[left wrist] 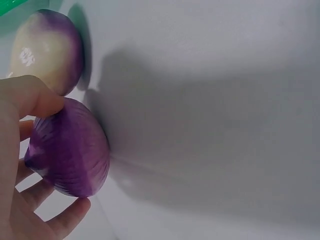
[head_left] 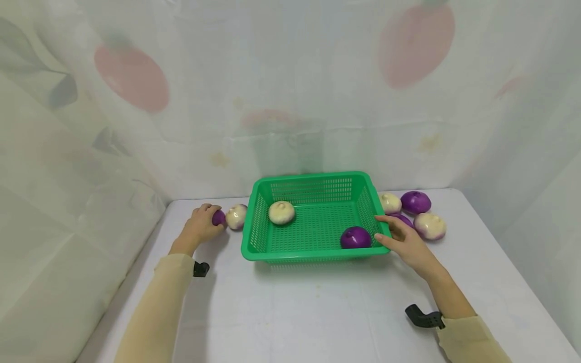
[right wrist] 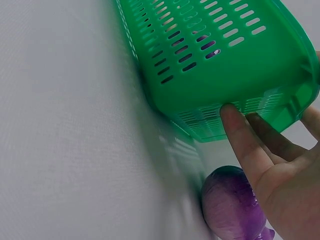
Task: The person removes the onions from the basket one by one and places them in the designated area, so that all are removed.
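My left hand (head_left: 202,225) holds a purple onion (left wrist: 72,150) at the table's left side, thumb on one side and fingers around the other. Just right of it lies a white-and-purple onion (head_left: 236,217), close to the basket's left wall. My right hand (head_left: 410,251) grips the right rim of the green basket (head_left: 313,255), with fingertips over the rim and other fingers (right wrist: 245,140) against the outer wall. Inside the basket sit a pale onion (head_left: 282,213) at the left and a purple onion (head_left: 356,237) at the front right corner.
Right of the basket, beside my right hand, are several more onions: a pale one (head_left: 390,203), a purple one (head_left: 415,202), a white-and-purple one (head_left: 429,226) and a partly hidden purple one (right wrist: 232,202). A printed curtain (head_left: 295,91) hangs behind the white-covered table (head_left: 313,312).
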Action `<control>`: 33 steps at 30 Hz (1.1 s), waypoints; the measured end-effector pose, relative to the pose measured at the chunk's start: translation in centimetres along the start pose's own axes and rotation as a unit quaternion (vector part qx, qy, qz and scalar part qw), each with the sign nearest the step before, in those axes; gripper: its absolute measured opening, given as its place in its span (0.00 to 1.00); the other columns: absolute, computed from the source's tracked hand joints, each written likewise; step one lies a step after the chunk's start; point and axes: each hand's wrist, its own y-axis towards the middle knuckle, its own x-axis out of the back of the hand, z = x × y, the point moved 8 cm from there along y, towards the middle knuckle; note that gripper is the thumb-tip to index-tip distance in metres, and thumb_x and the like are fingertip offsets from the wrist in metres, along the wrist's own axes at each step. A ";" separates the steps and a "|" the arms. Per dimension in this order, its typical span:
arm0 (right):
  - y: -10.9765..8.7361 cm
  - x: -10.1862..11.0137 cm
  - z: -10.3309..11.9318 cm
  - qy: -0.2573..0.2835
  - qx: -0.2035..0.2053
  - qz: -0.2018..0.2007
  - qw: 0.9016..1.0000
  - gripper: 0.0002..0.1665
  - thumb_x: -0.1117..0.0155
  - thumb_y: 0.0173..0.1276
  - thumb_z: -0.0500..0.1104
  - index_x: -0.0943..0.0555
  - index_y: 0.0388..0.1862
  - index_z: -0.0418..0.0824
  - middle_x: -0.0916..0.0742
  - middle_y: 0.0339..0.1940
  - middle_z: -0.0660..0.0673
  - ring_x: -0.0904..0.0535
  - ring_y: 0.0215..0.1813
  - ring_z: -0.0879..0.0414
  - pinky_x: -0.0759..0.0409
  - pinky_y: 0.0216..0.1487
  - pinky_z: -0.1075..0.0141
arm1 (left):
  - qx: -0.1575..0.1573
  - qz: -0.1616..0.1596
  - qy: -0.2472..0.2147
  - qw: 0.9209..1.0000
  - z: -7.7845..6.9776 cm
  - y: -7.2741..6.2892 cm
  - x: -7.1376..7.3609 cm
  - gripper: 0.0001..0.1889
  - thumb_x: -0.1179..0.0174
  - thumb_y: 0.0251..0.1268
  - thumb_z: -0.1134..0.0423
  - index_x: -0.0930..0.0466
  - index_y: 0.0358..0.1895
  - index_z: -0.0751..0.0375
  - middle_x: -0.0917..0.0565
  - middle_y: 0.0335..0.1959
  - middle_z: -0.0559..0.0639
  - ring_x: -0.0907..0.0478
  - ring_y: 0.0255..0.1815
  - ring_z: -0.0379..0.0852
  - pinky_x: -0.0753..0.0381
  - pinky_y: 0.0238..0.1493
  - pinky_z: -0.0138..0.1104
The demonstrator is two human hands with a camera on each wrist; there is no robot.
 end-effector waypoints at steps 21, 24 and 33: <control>0.1 0.1 -0.1 0.003 -0.003 -0.004 1.000 0.34 0.37 0.77 0.47 0.34 0.76 0.39 0.33 0.77 0.37 0.48 0.80 0.33 0.46 0.73 0.43 | -0.072 -0.052 0.031 0.996 -4.5 -0.5 6.6 0.30 0.44 0.65 0.60 0.31 0.70 0.66 0.32 0.68 0.70 0.36 0.67 0.75 0.32 0.60 0.67; 0.1 0.0 0.0 0.004 -0.003 -0.002 1.000 0.34 0.37 0.77 0.47 0.35 0.76 0.39 0.33 0.77 0.37 0.47 0.80 0.33 0.45 0.73 0.43 | -0.079 -0.060 0.033 0.994 -5.1 -0.7 7.2 0.27 0.44 0.66 0.61 0.29 0.68 0.66 0.30 0.66 0.69 0.33 0.66 0.74 0.31 0.59 0.65; 0.0 -0.1 0.4 0.007 -0.001 -0.003 1.000 0.34 0.37 0.77 0.46 0.35 0.76 0.38 0.33 0.77 0.37 0.48 0.80 0.32 0.47 0.73 0.40 | -0.114 -0.091 0.027 0.989 -7.9 -1.2 9.1 0.19 0.43 0.67 0.62 0.22 0.58 0.68 0.23 0.60 0.67 0.26 0.60 0.70 0.27 0.57 0.61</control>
